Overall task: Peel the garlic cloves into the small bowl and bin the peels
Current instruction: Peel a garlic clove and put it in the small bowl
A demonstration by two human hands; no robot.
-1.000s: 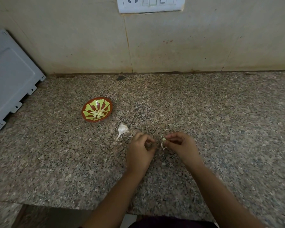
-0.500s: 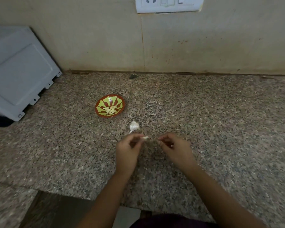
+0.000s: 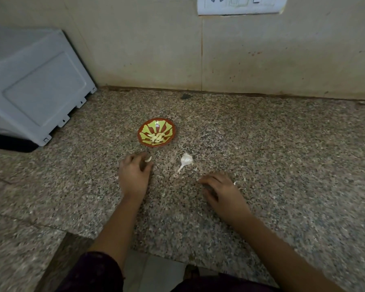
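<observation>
Several peeled cloves lie in the small bowl on the speckled surface. Just in front of the bowl, the left hand pinches another clove in its fingers, close to the rim but not over it. A garlic head lies front-right of the bowl. Farther that way the right hand is curled, with a peel scrap beside it — whether it is held, I cannot tell.

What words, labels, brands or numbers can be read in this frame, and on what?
No readable text anywhere.
On the switch plate: no legible marking.
On the grey appliance: plain panel, no label.
On the small bowl: painted pattern only.
</observation>
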